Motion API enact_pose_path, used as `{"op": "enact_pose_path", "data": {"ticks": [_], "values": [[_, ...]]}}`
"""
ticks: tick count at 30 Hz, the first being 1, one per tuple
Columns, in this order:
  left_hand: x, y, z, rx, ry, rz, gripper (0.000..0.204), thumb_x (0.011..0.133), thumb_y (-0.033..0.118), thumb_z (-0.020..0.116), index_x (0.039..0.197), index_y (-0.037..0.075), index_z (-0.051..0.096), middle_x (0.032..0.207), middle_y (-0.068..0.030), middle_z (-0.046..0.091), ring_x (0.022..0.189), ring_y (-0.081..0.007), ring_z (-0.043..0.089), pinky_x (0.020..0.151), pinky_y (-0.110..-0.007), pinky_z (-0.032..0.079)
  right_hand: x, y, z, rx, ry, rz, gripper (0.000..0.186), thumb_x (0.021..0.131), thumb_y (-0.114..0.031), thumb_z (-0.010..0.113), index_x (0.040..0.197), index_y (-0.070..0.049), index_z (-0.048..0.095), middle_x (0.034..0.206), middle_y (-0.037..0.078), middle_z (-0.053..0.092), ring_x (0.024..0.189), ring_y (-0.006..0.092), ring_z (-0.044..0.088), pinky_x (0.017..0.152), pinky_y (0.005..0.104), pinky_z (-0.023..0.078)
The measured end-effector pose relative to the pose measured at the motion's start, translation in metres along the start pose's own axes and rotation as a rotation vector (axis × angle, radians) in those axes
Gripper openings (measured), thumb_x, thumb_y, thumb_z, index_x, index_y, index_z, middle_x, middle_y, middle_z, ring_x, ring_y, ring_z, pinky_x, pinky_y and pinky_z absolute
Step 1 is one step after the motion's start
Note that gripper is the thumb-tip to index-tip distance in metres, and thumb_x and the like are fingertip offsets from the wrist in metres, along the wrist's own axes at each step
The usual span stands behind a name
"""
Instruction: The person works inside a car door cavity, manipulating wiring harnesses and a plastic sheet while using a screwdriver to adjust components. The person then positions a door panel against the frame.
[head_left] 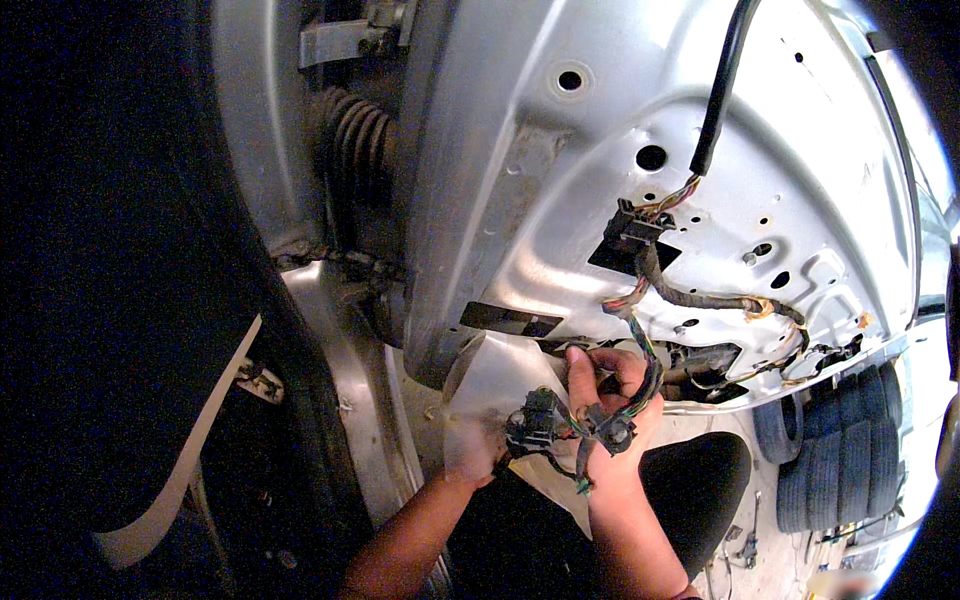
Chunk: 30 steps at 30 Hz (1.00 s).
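My right hand is at the lower edge of a silver car door panel, its fingers curled in a pinch; what they hold is hidden. A taped wiring harness with coloured wires lies across it and hangs to black connectors. My left hand is lower left, its fingers mostly hidden behind a translucent plastic sheet and a connector. Higher on the panel, a black connector joins wires running up into a black sleeve.
At left are a dark interior trim, the body sill and a ribbed rubber boot. Below right, stacked tyres stand on a pale floor with scattered small items. My dark-clad knee is under the door.
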<state>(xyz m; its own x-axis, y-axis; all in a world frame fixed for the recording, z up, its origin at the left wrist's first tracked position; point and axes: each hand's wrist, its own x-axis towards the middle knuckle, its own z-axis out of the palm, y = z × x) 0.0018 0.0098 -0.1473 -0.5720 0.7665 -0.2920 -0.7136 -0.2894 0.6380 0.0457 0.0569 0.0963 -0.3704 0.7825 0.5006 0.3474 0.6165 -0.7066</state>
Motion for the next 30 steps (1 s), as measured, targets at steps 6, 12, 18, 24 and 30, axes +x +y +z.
{"op": "enact_pose_path", "data": {"ticks": [6, 12, 18, 24, 30], "values": [[0.002, 0.003, 0.005, 0.097, -0.058, 0.21, 0.036, 0.098, 0.011, 0.047, 0.132, 0.002, 0.054, 0.125, -0.0106, 0.062, 0.112, -0.0207, 0.06, 0.099, -0.036, 0.049, 0.002, -0.003, 0.002, -0.062, 0.02, -0.123, 0.015, 0.087, -0.009, 0.074, 0.083, 0.003, 0.066, 0.089, 0.014, 0.068, 0.08, 0.0212, 0.063, 0.071, 0.0319, 0.05], [0.003, 0.011, 0.002, -0.004, -0.216, 0.105, 0.042, 0.106, 0.032, 0.04, 0.144, 0.014, 0.043, 0.139, -0.0061, 0.052, 0.127, -0.0236, 0.052, 0.107, -0.04, 0.045, 0.006, 0.001, -0.002, -0.213, -0.029, -0.256, 0.009, 0.085, -0.005, 0.074, 0.086, 0.0, 0.066, 0.088, 0.014, 0.068, 0.077, 0.0266, 0.065, 0.071, 0.0339, 0.052], [-0.024, 0.062, 0.036, -0.03, -0.162, -0.019, 0.059, 0.101, 0.055, 0.041, 0.145, 0.015, 0.042, 0.134, -0.0058, 0.054, 0.121, -0.0248, 0.055, 0.103, -0.041, 0.046, 0.033, 0.03, -0.023, -0.339, -0.182, -0.782, 0.031, 0.074, -0.006, 0.075, 0.104, -0.013, 0.072, 0.09, 0.009, 0.069, 0.075, 0.0289, 0.069, 0.066, 0.0392, 0.058], [-0.024, 0.065, 0.034, 0.066, -0.131, -0.016, 0.049, 0.1, 0.038, 0.049, 0.141, 0.011, 0.046, 0.13, -0.0067, 0.057, 0.116, -0.0227, 0.057, 0.094, -0.04, 0.051, 0.071, 0.023, -0.046, -0.543, -0.487, -1.139, 0.039, 0.07, -0.013, 0.069, 0.109, -0.018, 0.072, 0.097, 0.004, 0.065, 0.078, 0.0234, 0.067, 0.065, 0.0366, 0.057], [-0.022, 0.069, 0.026, 0.103, -0.205, -0.018, 0.044, 0.103, 0.029, 0.044, 0.14, 0.004, 0.047, 0.132, -0.0093, 0.059, 0.112, -0.0232, 0.062, 0.094, -0.041, 0.054, 0.089, 0.019, -0.048, -0.641, -0.528, -1.311, 0.02, 0.076, -0.018, 0.069, 0.096, -0.015, 0.069, 0.095, 0.001, 0.064, 0.073, 0.0213, 0.066, 0.059, 0.0358, 0.054]]}}
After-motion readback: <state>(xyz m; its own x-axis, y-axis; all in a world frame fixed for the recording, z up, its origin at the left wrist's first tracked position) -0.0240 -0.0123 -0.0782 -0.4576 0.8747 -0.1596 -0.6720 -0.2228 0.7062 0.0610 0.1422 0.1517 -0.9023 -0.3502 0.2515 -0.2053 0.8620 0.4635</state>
